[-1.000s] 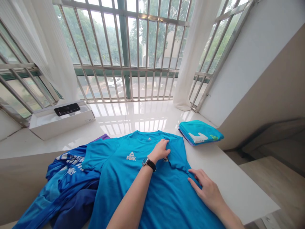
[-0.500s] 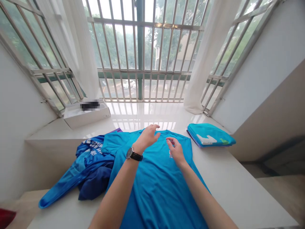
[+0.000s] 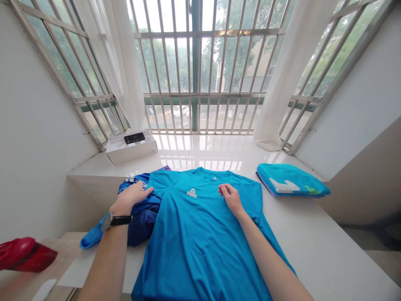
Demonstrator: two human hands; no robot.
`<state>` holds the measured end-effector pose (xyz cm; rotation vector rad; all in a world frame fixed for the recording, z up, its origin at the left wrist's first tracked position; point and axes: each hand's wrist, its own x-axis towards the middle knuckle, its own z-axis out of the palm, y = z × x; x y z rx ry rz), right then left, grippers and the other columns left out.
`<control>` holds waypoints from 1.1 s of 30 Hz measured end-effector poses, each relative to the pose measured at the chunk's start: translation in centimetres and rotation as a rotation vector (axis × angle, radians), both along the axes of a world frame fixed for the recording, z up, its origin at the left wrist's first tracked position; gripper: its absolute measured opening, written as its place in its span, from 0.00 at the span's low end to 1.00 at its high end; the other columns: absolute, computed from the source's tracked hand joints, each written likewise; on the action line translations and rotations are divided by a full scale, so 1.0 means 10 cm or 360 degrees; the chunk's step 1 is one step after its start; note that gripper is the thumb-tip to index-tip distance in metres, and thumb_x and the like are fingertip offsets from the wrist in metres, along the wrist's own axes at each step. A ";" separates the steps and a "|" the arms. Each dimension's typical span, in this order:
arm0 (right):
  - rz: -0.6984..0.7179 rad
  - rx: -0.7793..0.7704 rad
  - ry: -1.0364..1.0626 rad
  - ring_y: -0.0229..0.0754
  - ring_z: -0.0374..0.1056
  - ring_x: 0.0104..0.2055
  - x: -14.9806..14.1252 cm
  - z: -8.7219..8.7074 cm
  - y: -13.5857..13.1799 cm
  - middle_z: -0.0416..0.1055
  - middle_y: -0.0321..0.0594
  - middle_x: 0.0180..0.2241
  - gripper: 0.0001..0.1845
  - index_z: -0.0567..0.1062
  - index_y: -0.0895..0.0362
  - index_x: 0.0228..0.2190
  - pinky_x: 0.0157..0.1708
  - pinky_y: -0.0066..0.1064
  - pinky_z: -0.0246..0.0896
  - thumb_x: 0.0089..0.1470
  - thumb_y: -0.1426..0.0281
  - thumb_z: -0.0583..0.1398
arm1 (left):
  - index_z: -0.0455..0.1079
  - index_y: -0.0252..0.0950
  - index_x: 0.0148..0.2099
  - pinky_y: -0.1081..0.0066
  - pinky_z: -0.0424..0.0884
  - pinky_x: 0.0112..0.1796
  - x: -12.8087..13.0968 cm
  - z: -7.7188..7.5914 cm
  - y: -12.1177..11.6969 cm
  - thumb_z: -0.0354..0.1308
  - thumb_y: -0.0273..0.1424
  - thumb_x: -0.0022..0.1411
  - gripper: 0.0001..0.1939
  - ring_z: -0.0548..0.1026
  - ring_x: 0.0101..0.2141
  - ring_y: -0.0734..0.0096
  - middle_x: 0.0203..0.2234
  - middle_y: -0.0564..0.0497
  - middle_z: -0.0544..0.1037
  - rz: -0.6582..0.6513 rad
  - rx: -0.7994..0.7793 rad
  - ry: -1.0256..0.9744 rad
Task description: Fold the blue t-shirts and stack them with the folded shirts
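Observation:
A turquoise-blue T-shirt [image 3: 203, 234] lies spread out with its collar toward the window and a white logo on the chest. My right hand [image 3: 231, 197] is over the right part of its chest, fingers loosely curled together and nothing visible in them. At the left, my left hand [image 3: 133, 196], with a black-strapped watch [image 3: 109, 221] on the wrist, is over a heap of blue clothes [image 3: 142, 223]. Its fingers are stretched and the thumb is apart; whether they touch the cloth I cannot tell. The shirt's left sleeve rests against that heap.
A folded stack of clothes [image 3: 291, 179] sits at the right on the white ledge [image 3: 310, 238]. An open white box [image 3: 131, 152] holding a black device [image 3: 134, 138] stands at the back left. Barred windows and white curtains [image 3: 272, 100] close off the back. A red object [image 3: 28, 254] is at the lower left.
My left hand has moved left from above the shirt's chest to the blue heap, uncovering the logo. My right hand stays over the shirt, fingers more curled. The view has turned slightly left.

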<state>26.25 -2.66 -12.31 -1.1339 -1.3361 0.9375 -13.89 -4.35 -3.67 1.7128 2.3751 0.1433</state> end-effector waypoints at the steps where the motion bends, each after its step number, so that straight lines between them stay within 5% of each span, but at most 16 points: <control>1: 0.0012 -0.0004 -0.0005 0.39 0.66 0.25 0.00 0.00 0.00 0.74 0.39 0.25 0.24 0.76 0.57 0.30 0.27 0.31 0.62 0.53 0.47 0.59 | 0.70 0.35 0.46 0.65 0.69 0.36 0.03 -0.02 -0.01 0.54 0.56 0.56 0.30 0.78 0.44 0.44 0.45 0.36 0.79 0.0008 0.0006 0.0009; 7: 0.0066 -0.0021 -0.0046 0.39 0.66 0.25 0.00 -0.03 -0.01 0.74 0.38 0.25 0.23 0.76 0.57 0.29 0.27 0.30 0.62 0.54 0.49 0.59 | 0.58 0.36 0.63 0.68 0.69 0.42 0.25 -0.02 -0.05 0.57 0.40 0.60 0.31 0.76 0.48 0.54 0.47 0.40 0.78 -0.0032 0.0130 -0.0075; 14: 0.0088 -0.0024 -0.0104 0.39 0.67 0.26 0.01 -0.03 -0.01 0.73 0.38 0.26 0.21 0.76 0.56 0.30 0.28 0.31 0.62 0.56 0.51 0.57 | 0.67 0.38 0.55 0.66 0.71 0.42 0.84 0.31 -0.09 0.50 0.25 0.64 0.18 0.77 0.43 0.57 0.44 0.43 0.76 -0.0179 0.0692 0.0171; 18: 0.0098 -0.0029 -0.0131 0.39 0.66 0.25 0.01 -0.04 0.00 0.73 0.38 0.26 0.20 0.75 0.56 0.29 0.28 0.31 0.62 0.57 0.52 0.57 | 0.66 0.37 0.56 0.68 0.71 0.45 1.38 0.32 -0.07 0.48 0.21 0.65 0.19 0.76 0.45 0.61 0.46 0.43 0.75 -0.0727 0.0679 0.0098; 22: 0.0098 -0.0028 -0.0182 0.39 0.65 0.25 0.01 -0.04 0.01 0.73 0.38 0.26 0.19 0.75 0.56 0.29 0.28 0.31 0.61 0.57 0.53 0.56 | 0.67 0.42 0.58 0.68 0.71 0.46 1.79 0.10 -0.14 0.51 0.22 0.65 0.21 0.75 0.46 0.62 0.47 0.46 0.74 -0.1499 0.0308 -0.0058; 24: 0.0099 -0.0024 -0.0221 0.39 0.66 0.25 0.00 -0.04 0.01 0.73 0.38 0.26 0.19 0.75 0.56 0.29 0.28 0.31 0.62 0.57 0.54 0.56 | 0.67 0.43 0.59 0.67 0.71 0.48 1.86 0.02 -0.17 0.55 0.25 0.64 0.22 0.74 0.48 0.61 0.49 0.46 0.74 -0.1695 0.0169 -0.0143; 28: 0.0101 -0.0021 -0.0337 0.39 0.66 0.25 -0.01 -0.02 -0.01 0.74 0.38 0.26 0.19 0.75 0.56 0.29 0.28 0.31 0.62 0.58 0.55 0.56 | 0.68 0.42 0.58 0.66 0.70 0.47 1.72 0.05 -0.04 0.56 0.26 0.63 0.21 0.74 0.48 0.59 0.48 0.47 0.76 -0.1645 0.0061 -0.0257; 33: 0.0094 0.0014 -0.0509 0.40 0.67 0.27 -0.05 0.01 -0.05 0.75 0.37 0.26 0.17 0.77 0.55 0.29 0.30 0.31 0.60 0.58 0.57 0.57 | 0.73 0.37 0.53 0.63 0.71 0.43 1.36 0.27 0.59 0.53 0.19 0.55 0.24 0.76 0.44 0.54 0.44 0.42 0.78 -0.1220 -0.0108 0.0014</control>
